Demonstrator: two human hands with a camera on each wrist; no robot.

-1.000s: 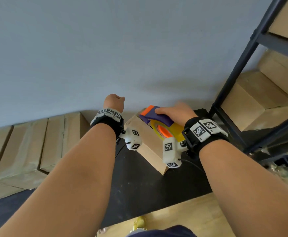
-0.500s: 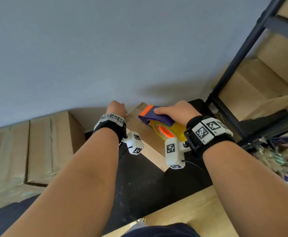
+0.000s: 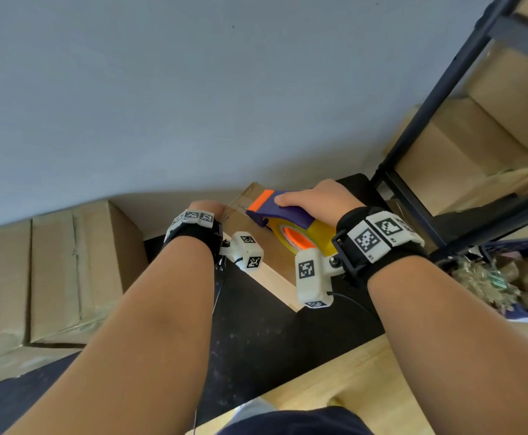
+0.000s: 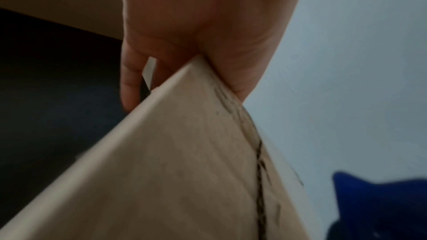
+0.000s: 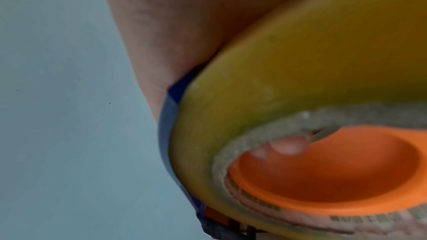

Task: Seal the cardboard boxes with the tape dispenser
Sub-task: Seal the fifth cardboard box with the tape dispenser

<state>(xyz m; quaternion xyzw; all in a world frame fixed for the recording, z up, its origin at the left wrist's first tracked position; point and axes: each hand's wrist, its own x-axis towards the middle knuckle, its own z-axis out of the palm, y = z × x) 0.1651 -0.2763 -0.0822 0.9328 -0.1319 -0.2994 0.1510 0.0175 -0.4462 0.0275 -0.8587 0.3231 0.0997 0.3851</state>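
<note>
A small cardboard box (image 3: 267, 262) stands on a black mat. My left hand (image 3: 207, 207) grips its far left corner. In the left wrist view the palm (image 4: 184, 34) presses on the box (image 4: 173, 161) and the fingers (image 4: 129, 79) reach down its side. My right hand (image 3: 317, 199) holds a purple tape dispenser (image 3: 283, 213) with an orange tip over the box top. Its yellow tape roll (image 5: 289, 61) has an orange core (image 5: 335, 167), where a fingertip (image 5: 289, 146) shows. Thin clear tape seems to stretch from the dispenser toward the left hand.
Sealed cardboard boxes (image 3: 68, 271) lie stacked at the left against the grey wall. A black metal shelf (image 3: 428, 120) holding boxes (image 3: 476, 146) stands at the right, with a blue basket (image 3: 523, 277) of clutter below it. A wooden surface (image 3: 350, 387) lies near me.
My left hand has moved right from beside the box onto its far left corner. The right hand has stayed on the dispenser over the box top.
</note>
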